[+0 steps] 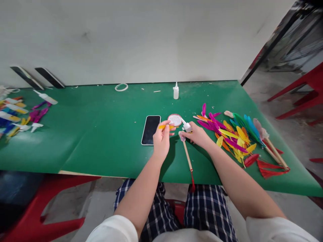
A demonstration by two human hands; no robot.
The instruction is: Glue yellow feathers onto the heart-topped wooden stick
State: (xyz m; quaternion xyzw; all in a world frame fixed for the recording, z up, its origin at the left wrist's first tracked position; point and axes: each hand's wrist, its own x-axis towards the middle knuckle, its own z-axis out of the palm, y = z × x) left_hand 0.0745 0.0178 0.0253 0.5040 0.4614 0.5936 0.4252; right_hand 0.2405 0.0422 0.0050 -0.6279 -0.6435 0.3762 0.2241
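My left hand (pixel 162 138) pinches a yellow-orange feather (pixel 165 126), its quill pointing right. A white glue bottle (pixel 187 126) is gripped in my right hand (pixel 198 135), its nozzle tilted up and left. Under that hand lies a wooden stick (pixel 187 155) with a pale head and a red tassel (pixel 192 181) hanging over the table's front edge; whether my right fingers also touch the stick I cannot tell. Just beyond both hands is a round white lid with a red rim (pixel 174 120). A phone (pixel 150 130) lies beside my left hand.
Loose coloured feathers (pixel 234 137) are heaped at right, with wooden-handled feather pieces (pixel 274 148) next to them. Another glue bottle (pixel 176 91) stands near the wall. A white ring (pixel 121 87) lies at the back. More feathers and bottles (pixel 20 114) fill the left end.
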